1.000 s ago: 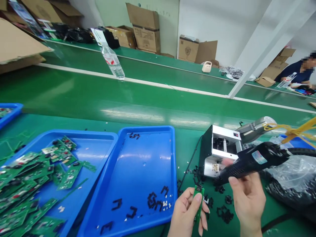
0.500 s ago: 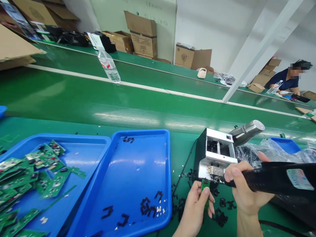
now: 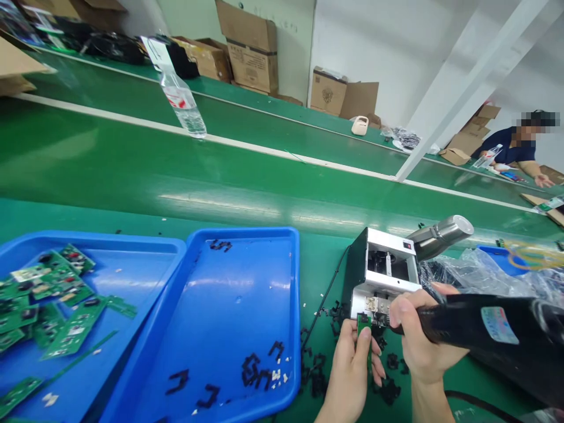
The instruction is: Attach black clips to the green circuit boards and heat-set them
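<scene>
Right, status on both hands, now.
Left hand pinching narrow green circuit board. Right hand gripping black heat gun, nose beside board top. Black plastic scraps by hands. Silver bench unit behind board.

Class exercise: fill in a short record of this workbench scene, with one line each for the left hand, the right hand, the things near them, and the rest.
Left hand: holds a narrow green circuit board upright
Right hand: grips a black corded hand tool
Things nearby: silver-and-black bench machine just beyond the hands; loose black plastic pieces on the green bench
Rest: blue tray of green circuit boards; second blue tray; water bottle; cardboard boxes; distant co-worker
</scene>
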`<state>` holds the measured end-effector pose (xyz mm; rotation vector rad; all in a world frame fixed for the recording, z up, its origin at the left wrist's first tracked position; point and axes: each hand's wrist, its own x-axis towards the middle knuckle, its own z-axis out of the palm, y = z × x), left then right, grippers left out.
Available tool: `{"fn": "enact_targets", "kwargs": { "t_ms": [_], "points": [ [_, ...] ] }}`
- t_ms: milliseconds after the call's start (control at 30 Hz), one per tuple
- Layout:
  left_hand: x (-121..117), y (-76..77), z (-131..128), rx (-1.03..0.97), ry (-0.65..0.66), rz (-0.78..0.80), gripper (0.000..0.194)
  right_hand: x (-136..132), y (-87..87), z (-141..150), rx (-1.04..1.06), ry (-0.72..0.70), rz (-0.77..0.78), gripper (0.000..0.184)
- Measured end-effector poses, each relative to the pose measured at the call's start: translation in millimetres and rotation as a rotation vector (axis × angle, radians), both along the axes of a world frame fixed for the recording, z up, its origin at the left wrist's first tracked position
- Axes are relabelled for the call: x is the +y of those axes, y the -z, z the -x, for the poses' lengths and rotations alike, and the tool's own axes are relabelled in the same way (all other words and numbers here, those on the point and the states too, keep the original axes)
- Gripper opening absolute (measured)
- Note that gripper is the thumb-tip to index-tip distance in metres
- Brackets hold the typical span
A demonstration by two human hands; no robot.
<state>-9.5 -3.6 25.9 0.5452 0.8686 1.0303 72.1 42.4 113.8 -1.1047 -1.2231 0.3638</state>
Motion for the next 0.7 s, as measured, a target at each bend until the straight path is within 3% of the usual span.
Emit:
{"fn": "enact_targets", "kwargs": {
  "t_ms": [300, 467, 700],
  "points": [
    [2, -4.6, -2, 0.043, 0.008, -0.012, 0.049, -9, -7.4, 8, 0.150, -0.065, 0.002, 0.045],
    [4, -11.0, 2, 0.068, 0.054, -0.009, 0.052, -12, -18.6, 13, 0.214, -0.126, -0.096, 0.049],
    [1, 1.6, -3, 0.056, 0.019, -0.018, 0.050, -9, -16.9, 18, 0.169, -0.147, -0.087, 0.046]
  ]
}}
